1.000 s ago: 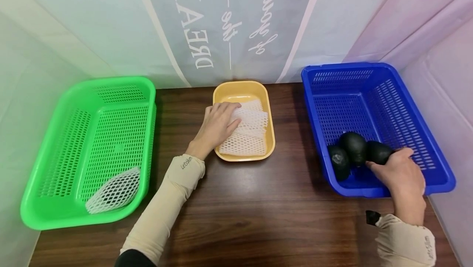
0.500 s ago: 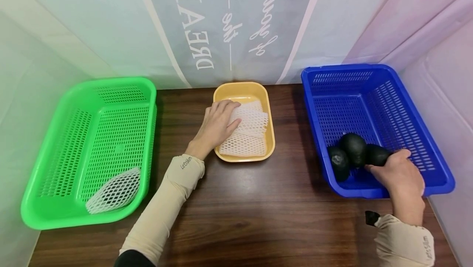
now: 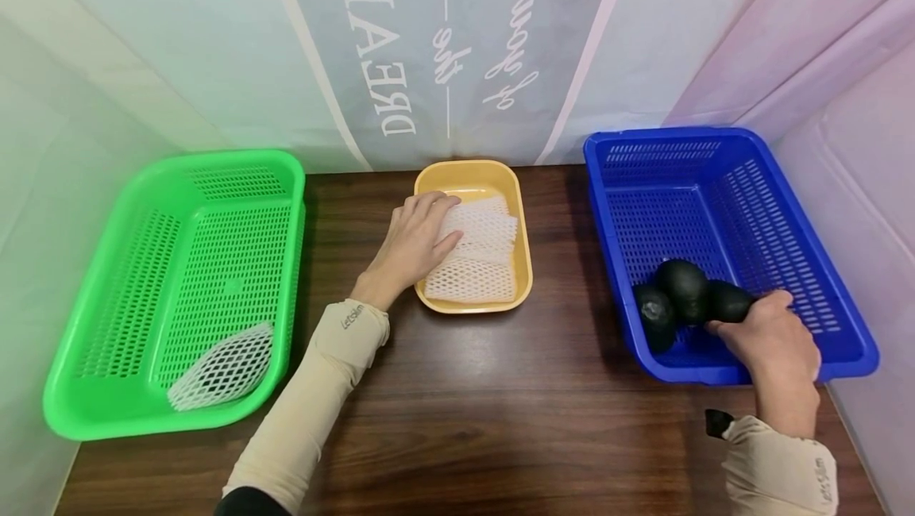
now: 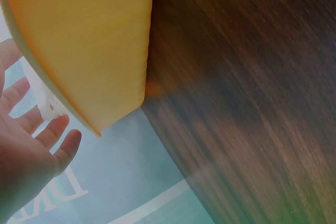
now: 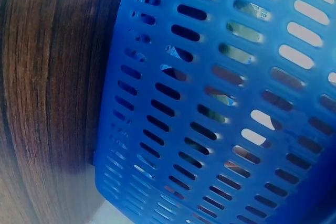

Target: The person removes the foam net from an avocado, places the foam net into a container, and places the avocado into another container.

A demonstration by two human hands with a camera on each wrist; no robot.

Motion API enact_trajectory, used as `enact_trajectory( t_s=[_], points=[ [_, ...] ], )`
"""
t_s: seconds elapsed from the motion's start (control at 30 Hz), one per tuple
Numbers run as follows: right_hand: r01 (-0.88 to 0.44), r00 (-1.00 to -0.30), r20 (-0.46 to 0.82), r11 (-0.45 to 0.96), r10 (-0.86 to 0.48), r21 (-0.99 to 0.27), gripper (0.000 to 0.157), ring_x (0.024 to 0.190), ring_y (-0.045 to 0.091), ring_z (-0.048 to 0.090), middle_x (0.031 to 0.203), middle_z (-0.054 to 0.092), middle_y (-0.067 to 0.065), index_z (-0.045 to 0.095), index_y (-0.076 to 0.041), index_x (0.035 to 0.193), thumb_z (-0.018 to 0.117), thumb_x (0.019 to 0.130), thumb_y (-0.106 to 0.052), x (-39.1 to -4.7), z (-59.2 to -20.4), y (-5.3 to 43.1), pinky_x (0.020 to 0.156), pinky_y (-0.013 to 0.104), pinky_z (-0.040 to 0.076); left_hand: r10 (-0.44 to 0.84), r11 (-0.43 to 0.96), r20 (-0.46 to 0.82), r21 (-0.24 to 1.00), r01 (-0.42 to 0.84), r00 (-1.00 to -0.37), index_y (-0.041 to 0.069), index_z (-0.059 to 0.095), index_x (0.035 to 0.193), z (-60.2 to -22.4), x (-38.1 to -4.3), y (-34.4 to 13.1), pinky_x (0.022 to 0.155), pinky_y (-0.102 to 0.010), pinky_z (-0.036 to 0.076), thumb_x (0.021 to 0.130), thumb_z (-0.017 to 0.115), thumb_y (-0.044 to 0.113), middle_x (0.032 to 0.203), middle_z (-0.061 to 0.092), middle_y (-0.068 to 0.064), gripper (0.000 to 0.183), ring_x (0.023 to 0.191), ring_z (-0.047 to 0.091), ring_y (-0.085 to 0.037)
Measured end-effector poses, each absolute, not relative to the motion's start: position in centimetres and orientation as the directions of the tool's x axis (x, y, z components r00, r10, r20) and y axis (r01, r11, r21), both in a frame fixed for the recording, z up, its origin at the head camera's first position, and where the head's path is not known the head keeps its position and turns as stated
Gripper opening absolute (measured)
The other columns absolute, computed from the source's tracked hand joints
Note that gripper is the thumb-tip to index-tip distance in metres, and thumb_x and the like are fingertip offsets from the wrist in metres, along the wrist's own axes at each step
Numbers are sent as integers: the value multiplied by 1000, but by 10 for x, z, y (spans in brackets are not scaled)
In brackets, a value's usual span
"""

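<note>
In the head view my left hand lies over the left side of a yellow tray, its fingers loosely bent at white foam fruit nets. The left wrist view shows the fingers spread beside the tray wall, with a bit of white net at the fingertips. My right hand reaches into a blue basket and grips a dark avocado, thumb at its near side. Two more dark avocados lie against it on the left. In the right wrist view the basket's slotted wall mostly hides the hand.
A green basket stands at the left, holding one avocado in a white foam net near its front corner. All three containers sit on a dark wooden table. A printed cloth hangs behind them.
My left hand has drawn slightly left over the tray. My right hand keeps its grip on the avocado, almost still. The head view has shifted a little.
</note>
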State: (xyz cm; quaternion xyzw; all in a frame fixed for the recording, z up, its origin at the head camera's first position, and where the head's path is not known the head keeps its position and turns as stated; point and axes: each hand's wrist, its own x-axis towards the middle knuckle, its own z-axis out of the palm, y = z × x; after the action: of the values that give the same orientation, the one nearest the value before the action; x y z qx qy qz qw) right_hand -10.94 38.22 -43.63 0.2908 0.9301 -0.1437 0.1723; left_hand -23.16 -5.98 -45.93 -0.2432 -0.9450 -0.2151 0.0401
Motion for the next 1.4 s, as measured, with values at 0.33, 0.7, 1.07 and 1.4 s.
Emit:
enact_trajectory(
  t_s=[0.33,0.7,1.07,1.4],
  points=[
    [587,-787,-365,785,497,-198,87,93,59,51,114,44,49,27,19,129,70,85,-42,-108,-436,381,62,55,43,449,787,199,374,491,-871,12,46,143,-454,-226,-64,104,-52,36,99,60,32,146,44,-13,51,134,39,-35],
    [569,-811,-322,789,489,-232,87,100,59,49,123,44,47,29,14,138,71,85,-42,-105,-439,382,66,56,42,455,798,171,356,485,-874,13,42,146,-439,-219,-68,109,-54,32,99,59,35,147,43,-13,54,136,36,-34],
    [491,-871,-170,826,461,-277,82,101,59,48,127,46,45,37,11,143,62,90,-47,-103,-442,380,72,60,40,442,809,144,363,463,-885,13,41,147,-431,-211,-76,111,-54,30,98,61,36,146,44,-12,58,137,36,-33],
    [396,-912,-20,867,410,-302,83,107,61,47,131,49,42,42,6,144,64,89,-52,-103,-433,360,77,65,38,440,809,151,361,464,-885,14,40,147,-424,-204,-86,112,-56,29,98,60,37,146,44,-11,58,137,35,-34]
  ],
)
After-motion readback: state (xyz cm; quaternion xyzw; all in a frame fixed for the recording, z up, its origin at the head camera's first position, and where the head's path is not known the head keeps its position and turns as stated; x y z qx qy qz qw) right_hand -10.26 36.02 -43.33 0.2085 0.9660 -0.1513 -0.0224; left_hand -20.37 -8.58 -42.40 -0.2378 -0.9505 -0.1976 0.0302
